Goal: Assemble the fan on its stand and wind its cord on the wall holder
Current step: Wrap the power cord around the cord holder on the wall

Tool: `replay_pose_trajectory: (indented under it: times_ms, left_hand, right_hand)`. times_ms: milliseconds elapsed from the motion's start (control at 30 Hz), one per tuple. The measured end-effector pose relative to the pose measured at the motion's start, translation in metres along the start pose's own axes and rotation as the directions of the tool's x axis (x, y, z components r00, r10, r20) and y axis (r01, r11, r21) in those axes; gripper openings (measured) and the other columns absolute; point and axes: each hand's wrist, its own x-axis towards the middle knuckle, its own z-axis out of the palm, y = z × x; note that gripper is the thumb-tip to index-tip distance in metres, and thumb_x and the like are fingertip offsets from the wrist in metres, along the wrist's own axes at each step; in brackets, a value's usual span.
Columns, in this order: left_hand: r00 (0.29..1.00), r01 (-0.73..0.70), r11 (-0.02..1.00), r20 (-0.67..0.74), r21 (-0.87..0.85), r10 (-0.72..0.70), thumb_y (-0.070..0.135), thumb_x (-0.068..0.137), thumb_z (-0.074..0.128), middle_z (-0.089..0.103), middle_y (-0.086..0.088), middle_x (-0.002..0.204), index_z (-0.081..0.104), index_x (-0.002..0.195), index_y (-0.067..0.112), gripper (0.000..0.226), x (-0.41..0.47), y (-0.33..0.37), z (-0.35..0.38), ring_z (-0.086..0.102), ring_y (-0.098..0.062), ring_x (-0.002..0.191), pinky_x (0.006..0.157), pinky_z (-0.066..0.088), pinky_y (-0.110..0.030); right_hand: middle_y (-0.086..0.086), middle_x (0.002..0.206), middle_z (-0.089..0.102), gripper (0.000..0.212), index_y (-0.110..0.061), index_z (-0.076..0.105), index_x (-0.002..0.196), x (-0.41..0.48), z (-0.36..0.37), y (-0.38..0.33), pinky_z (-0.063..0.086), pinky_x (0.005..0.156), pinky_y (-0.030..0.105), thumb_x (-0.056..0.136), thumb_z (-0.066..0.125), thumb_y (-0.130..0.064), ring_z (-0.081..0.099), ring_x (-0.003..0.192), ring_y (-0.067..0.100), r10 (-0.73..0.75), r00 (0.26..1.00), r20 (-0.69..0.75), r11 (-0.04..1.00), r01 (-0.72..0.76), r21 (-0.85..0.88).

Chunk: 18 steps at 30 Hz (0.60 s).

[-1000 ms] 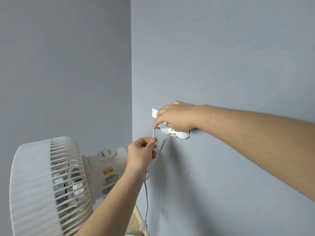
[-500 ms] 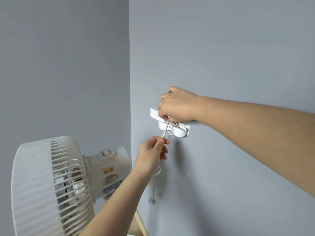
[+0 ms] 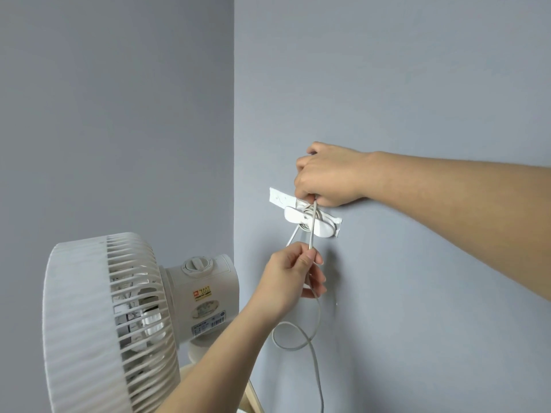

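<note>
A white wall holder (image 3: 307, 220) is fixed to the grey wall, with several turns of the white cord (image 3: 316, 323) wrapped round it. My right hand (image 3: 329, 177) sits at the holder's top and pinches the cord there. Below it, my left hand (image 3: 293, 277) pinches the same cord, which runs taut up to the holder. Under my left hand the cord hangs in a loose loop and drops out of view. The white fan (image 3: 119, 317) stands at lower left on a pale wooden stand (image 3: 253, 397).
Two grey walls meet in a corner (image 3: 234, 114) just left of the holder. The fan's grille and motor housing fill the lower left, close to my left forearm.
My right hand rose from over the holder to its top edge, uncovering the wound cord. My left hand shifted right and pulled the cord taut; a loose loop now hangs below it.
</note>
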Motion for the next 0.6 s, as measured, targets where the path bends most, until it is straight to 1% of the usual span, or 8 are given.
replay_pose_trajectory:
  times_ms: [200,267,333,367,400,467,533,600]
  left_hand:
    - [1.0,-0.003,1.0,-0.007,-0.012,0.002,0.017,0.101,0.04,0.06,-0.001,0.061,0.057,0.079,0.01,0.028,0.003,-0.006,0.002,0.058,-0.021,0.055,0.062,0.054,-0.032]
    - [0.992,0.007,1.0,-0.124,-0.017,-0.009,0.019,0.1,0.042,0.061,-0.002,0.07,0.06,0.081,0.011,0.027,0.006,-0.009,0.001,0.06,-0.021,0.06,0.066,0.053,-0.033]
    - [0.927,-0.047,0.994,-0.366,0.101,0.081,0.023,0.097,0.047,0.063,0.004,0.093,0.063,0.097,0.016,0.017,0.014,-0.014,0.001,0.063,-0.016,0.083,0.08,0.052,-0.034]
    - [0.895,-0.068,0.976,-0.419,0.208,0.152,0.025,0.096,0.05,0.058,0.01,0.107,0.06,0.111,0.018,0.019,0.019,-0.012,0.001,0.059,-0.01,0.097,0.086,0.048,-0.03]
    - [0.885,-0.091,0.951,-0.414,0.295,0.214,0.028,0.094,0.052,0.052,0.015,0.116,0.054,0.121,0.02,0.028,0.025,-0.01,0.002,0.053,-0.006,0.106,0.088,0.042,-0.024]
    - [0.906,-0.113,0.923,-0.343,0.368,0.248,0.03,0.093,0.053,0.055,0.015,0.12,0.048,0.123,0.022,0.032,0.036,-0.005,0.008,0.054,-0.01,0.109,0.078,0.038,-0.018]
    - [0.913,-0.088,0.912,-0.334,0.402,0.235,0.034,0.093,0.052,0.063,0.005,0.115,0.046,0.127,0.025,0.036,0.044,-0.005,0.013,0.059,-0.021,0.104,0.067,0.038,-0.022]
    - [0.907,-0.065,0.907,-0.354,0.415,0.227,0.038,0.092,0.052,0.067,-0.002,0.108,0.044,0.13,0.03,0.039,0.047,-0.008,0.014,0.06,-0.029,0.099,0.062,0.037,-0.027]
  right_hand:
    - [-0.008,0.081,0.062,0.021,-0.024,0.042,0.065,0.002,-0.002,0.0,0.034,0.1,0.038,0.082,0.051,-0.015,0.051,0.098,0.014,-0.029,1.0,0.006,1.0,0.029,-0.004]
    - [-0.008,0.078,0.06,0.024,-0.023,0.038,0.062,0.003,0.0,-0.001,0.036,0.097,0.037,0.081,0.051,-0.015,0.053,0.096,0.015,-0.032,0.999,0.005,0.999,0.032,-0.001]
    - [-0.008,0.071,0.055,0.024,-0.022,0.037,0.06,0.004,0.001,-0.003,0.038,0.091,0.035,0.079,0.051,-0.014,0.056,0.093,0.018,-0.035,0.999,0.004,0.999,0.035,-0.001]
    - [-0.008,0.068,0.052,0.025,-0.022,0.037,0.06,0.004,0.002,-0.003,0.038,0.089,0.034,0.079,0.05,-0.013,0.057,0.092,0.019,-0.037,0.999,0.008,0.999,0.037,-0.002]
    - [-0.008,0.065,0.049,0.025,-0.022,0.037,0.06,0.003,0.003,-0.004,0.038,0.088,0.034,0.079,0.05,-0.013,0.057,0.091,0.02,-0.041,0.999,0.014,0.999,0.041,-0.002]
    - [-0.009,0.061,0.046,0.025,-0.022,0.037,0.06,0.003,0.004,-0.003,0.039,0.09,0.035,0.08,0.05,-0.014,0.058,0.089,0.02,-0.052,0.998,0.025,0.999,0.052,-0.003]
    - [-0.009,0.06,0.046,0.025,-0.022,0.038,0.06,0.001,0.002,-0.002,0.039,0.091,0.035,0.08,0.051,-0.014,0.058,0.088,0.02,-0.067,0.997,0.028,0.998,0.067,-0.012]
    - [-0.008,0.061,0.047,0.021,-0.021,0.042,0.062,0.001,-0.001,0.0,0.039,0.092,0.036,0.08,0.051,-0.015,0.059,0.088,0.02,-0.079,0.996,0.03,0.997,0.079,-0.012]
